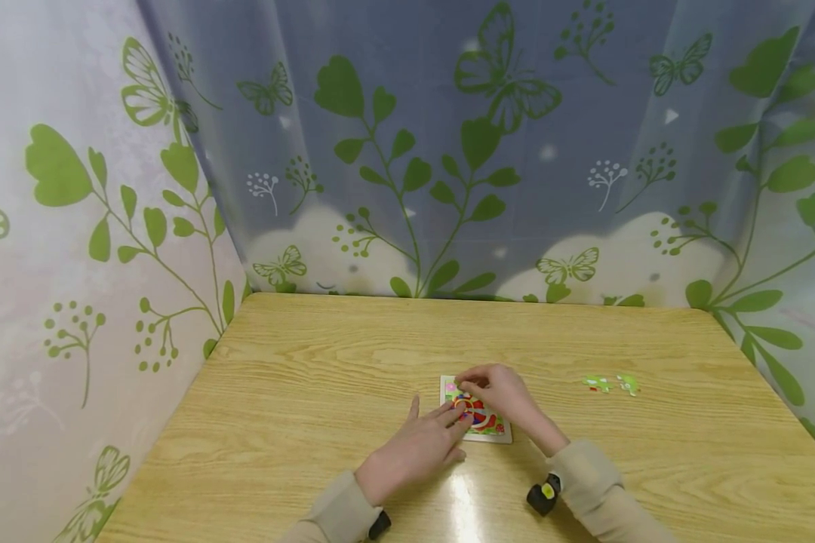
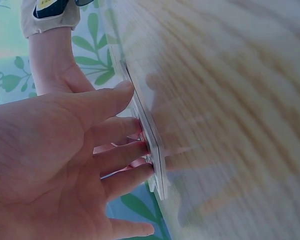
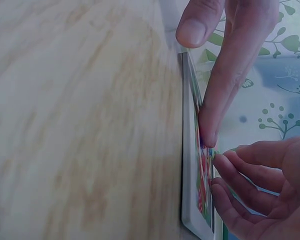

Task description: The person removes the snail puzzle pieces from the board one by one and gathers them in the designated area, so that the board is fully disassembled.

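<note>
A small jigsaw puzzle (image 1: 492, 426) with a red, green and blue picture lies in a pale tray (image 1: 443, 388) on the table. My left hand (image 1: 421, 445) reaches over its left side with fingers extended, fingertips resting on the picture. At the tray's far edge, my right hand (image 1: 505, 392) bends its thumb and fingers together, pinching a small greenish puzzle piece (image 1: 458, 384) low over the picture; the fingers hide most of it. In the right wrist view, the right hand's fingertips (image 3: 217, 162) are right at the puzzle surface, below the left hand's fingers (image 3: 220, 100).
Two loose green puzzle pieces (image 1: 596, 384) lie to the right of the tray on the wooden table (image 1: 312, 354). Curtains (image 1: 407, 151) printed with leaves and butterflies hang behind and beside the table. Dark wrist devices (image 1: 542, 496) sit at both sleeves.
</note>
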Demonstrator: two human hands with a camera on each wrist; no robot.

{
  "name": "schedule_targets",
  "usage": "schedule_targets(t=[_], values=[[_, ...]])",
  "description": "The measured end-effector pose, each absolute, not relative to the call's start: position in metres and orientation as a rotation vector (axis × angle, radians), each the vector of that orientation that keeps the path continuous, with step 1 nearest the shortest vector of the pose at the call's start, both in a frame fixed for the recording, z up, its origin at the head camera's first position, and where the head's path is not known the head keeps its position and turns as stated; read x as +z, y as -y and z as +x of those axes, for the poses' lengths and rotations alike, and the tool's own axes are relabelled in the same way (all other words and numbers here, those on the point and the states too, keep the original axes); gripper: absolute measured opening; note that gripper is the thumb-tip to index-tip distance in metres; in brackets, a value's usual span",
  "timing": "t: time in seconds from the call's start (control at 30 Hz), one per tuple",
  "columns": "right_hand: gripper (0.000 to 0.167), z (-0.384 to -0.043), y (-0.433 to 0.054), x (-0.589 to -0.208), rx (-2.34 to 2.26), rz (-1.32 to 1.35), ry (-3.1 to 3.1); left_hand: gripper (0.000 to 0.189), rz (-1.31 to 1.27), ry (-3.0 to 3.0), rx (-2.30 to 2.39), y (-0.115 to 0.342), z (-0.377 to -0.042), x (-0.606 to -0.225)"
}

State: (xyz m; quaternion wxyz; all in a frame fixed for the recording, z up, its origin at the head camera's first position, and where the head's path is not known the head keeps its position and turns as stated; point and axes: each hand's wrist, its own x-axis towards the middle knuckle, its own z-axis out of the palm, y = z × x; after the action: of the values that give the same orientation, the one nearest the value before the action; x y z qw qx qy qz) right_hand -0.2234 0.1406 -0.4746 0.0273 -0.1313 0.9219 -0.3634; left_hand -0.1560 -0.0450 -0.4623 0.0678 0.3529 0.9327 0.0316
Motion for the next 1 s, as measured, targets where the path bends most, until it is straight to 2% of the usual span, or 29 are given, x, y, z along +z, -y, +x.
schedule_targets(t=[0.6,1.0], values=[[0.022,-0.2261,-0.1397,-0.4755,-1.064,-0.422,-2.911,0.058,1.071,-2.815,0.092,0.0449,-0.1559,-0.4596],[0.011,-0.2299,-0.1392,-0.4764,-0.988,-0.393,-2.903,0.057,1.074,-2.817,0.085,0.0449,-0.1568,-0.462]])
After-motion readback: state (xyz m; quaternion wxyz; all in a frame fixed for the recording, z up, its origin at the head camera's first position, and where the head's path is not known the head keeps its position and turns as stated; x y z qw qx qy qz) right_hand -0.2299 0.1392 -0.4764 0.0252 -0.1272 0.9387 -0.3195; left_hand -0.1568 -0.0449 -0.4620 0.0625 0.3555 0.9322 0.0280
